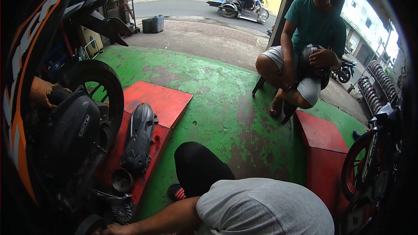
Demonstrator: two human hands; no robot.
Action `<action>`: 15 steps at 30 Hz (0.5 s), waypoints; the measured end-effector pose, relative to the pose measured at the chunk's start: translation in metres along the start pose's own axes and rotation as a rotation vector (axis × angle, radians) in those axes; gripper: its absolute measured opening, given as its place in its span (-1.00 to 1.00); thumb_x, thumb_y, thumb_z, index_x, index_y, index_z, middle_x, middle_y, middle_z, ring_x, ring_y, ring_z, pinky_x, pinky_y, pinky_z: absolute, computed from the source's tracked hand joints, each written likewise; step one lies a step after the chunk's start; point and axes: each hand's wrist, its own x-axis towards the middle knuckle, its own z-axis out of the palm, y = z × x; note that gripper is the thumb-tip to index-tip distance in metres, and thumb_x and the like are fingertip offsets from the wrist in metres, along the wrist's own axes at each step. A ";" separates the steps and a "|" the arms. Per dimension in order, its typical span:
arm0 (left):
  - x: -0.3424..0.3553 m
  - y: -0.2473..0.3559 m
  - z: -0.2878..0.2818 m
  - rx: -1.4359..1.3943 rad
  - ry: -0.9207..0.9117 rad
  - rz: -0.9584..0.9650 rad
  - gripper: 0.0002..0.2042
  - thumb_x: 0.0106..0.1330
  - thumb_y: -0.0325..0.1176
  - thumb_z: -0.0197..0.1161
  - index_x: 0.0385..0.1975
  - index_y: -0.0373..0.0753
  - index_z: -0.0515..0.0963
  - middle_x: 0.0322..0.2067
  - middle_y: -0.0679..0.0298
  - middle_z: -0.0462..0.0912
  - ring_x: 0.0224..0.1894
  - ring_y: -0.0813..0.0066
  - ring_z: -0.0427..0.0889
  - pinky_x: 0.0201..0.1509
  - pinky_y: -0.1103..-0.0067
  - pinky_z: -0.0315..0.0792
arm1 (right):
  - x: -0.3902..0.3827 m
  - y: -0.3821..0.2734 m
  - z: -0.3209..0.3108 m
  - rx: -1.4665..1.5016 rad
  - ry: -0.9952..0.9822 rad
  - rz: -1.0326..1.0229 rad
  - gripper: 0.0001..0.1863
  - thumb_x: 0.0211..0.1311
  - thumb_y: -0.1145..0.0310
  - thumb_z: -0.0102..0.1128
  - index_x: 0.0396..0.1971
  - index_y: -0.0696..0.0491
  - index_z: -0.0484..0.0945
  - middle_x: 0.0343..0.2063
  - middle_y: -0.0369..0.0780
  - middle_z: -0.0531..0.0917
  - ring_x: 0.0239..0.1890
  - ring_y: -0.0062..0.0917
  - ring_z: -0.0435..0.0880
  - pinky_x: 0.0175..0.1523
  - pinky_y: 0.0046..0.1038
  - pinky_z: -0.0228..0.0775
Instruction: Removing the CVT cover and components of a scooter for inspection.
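Note:
My right arm, in a grey sleeve, reaches left along the lower edge. My right hand [114,229] is partly cut off there; its fingers close against the rim of a black round part [90,224]. Just beyond it is a finned fan wheel [122,212]. A round metal cup-shaped part [122,179] and a long dark engine cover [139,137] lie on the red metal platform [159,100]. Next to these stands a motorcycle with a black engine casing [76,124] and a rear wheel [114,87]. My left hand is out of view.
My black-clad knee [198,161] rises beside the platform. A person [315,30] in a green shirt sits ahead, holding a dark helmet [314,58]. Another red platform [324,148] and motorcycle [370,165] stand at right. A three-wheeler [241,6] is on the road.

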 end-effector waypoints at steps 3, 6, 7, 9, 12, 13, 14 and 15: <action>-0.040 0.035 0.059 -0.221 0.087 -0.303 -0.41 0.33 -0.09 0.20 0.31 -0.19 0.26 0.31 0.03 0.24 0.29 0.01 0.27 0.33 0.16 0.23 | 0.003 0.005 0.018 0.325 -0.369 0.008 -0.57 0.37 -0.01 0.05 0.07 -0.07 0.46 -0.50 -0.33 0.59 -0.60 -0.73 0.47 -0.53 -0.64 0.33; -0.026 0.034 0.052 -0.031 -0.030 -0.019 -0.58 0.41 -0.03 0.07 0.10 -0.19 0.41 -0.21 0.37 0.55 -0.43 0.66 0.36 -0.30 0.62 0.31 | -0.001 -0.034 0.000 -0.045 -0.150 -0.085 -0.69 0.37 0.08 0.10 -0.14 0.01 0.56 -0.57 -0.38 0.60 -0.54 -0.72 0.54 -0.46 -0.58 0.42; -0.024 0.040 0.068 0.099 -0.007 0.098 -0.58 0.40 -0.04 0.09 0.07 -0.22 0.40 -0.37 0.35 0.52 -0.49 0.62 0.41 -0.43 0.62 0.28 | -0.010 -0.051 0.001 -0.097 0.062 -0.163 -0.74 0.35 0.26 0.11 -0.43 0.15 0.56 -0.61 -0.28 0.58 -0.58 -0.59 0.57 -0.39 -0.48 0.47; -0.026 0.044 0.071 0.104 0.013 0.125 -0.68 0.41 -0.13 0.10 -0.04 -0.26 0.44 -0.34 0.26 0.57 -0.50 0.51 0.50 -0.42 0.53 0.37 | -0.015 -0.048 -0.018 -0.219 0.075 -0.178 -0.76 0.36 0.28 0.09 -0.16 0.16 0.52 -0.48 -0.29 0.58 -0.49 -0.61 0.59 -0.41 -0.53 0.46; -0.040 0.051 0.072 0.022 -0.216 0.232 -0.81 0.45 -0.29 0.04 -0.11 -0.24 0.45 -0.31 0.24 0.61 -0.47 0.50 0.56 -0.41 0.57 0.45 | -0.015 -0.047 -0.024 -0.132 -0.115 -0.205 -0.58 0.38 0.23 0.00 0.18 0.02 0.33 -0.37 -0.30 0.57 -0.45 -0.64 0.56 -0.40 -0.56 0.50; -0.049 0.060 0.090 0.077 -0.090 0.239 -0.79 0.48 -0.27 -0.02 -0.10 -0.26 0.45 -0.34 0.25 0.62 -0.48 0.53 0.58 -0.40 0.61 0.48 | -0.011 -0.042 -0.013 -0.080 0.017 -0.175 -0.58 0.39 0.19 -0.02 0.17 0.02 0.32 -0.38 -0.31 0.54 -0.49 -0.64 0.54 -0.42 -0.58 0.49; -0.057 0.068 0.085 0.192 -0.136 0.169 -0.76 0.50 -0.26 -0.08 -0.07 -0.27 0.45 -0.36 0.21 0.63 -0.52 0.55 0.59 -0.40 0.63 0.50 | -0.014 -0.041 -0.018 -0.059 -0.100 -0.157 -0.58 0.40 0.16 -0.02 0.17 0.02 0.32 -0.36 -0.31 0.53 -0.47 -0.66 0.54 -0.42 -0.60 0.48; -0.062 0.069 0.088 0.270 -0.107 0.188 -0.75 0.50 -0.26 -0.08 -0.06 -0.27 0.44 -0.37 0.19 0.63 -0.55 0.55 0.58 -0.41 0.63 0.49 | -0.010 -0.032 -0.018 -0.108 -0.057 -0.148 -0.59 0.41 0.16 -0.02 0.16 0.03 0.34 -0.35 -0.31 0.53 -0.45 -0.66 0.55 -0.41 -0.59 0.48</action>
